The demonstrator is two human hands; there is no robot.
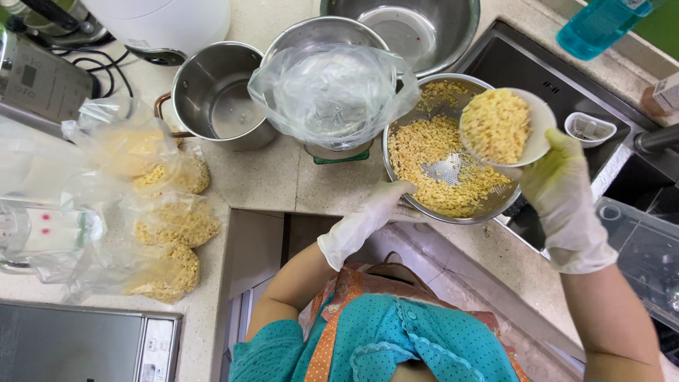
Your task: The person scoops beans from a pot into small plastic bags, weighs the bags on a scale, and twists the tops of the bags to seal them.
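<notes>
Your gloved right hand point(559, 177) is gripping a small white bowl point(503, 127) heaped with yellow grain above the metal colander point(453, 152) on the tabletop point(262, 177). Your gloved left hand point(385, 205) is clasping the colander's near rim.

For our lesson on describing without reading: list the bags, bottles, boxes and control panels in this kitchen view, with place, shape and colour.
Filled bags: counter at left, clear plastic, yellow crumbs.
Empty bag: lining a steel bowl at centre, clear, crinkled.
Bottle: top right, see-through teal.
Small box: right edge, white and brown.
Control panel: bottom left, silver strip.
</notes>
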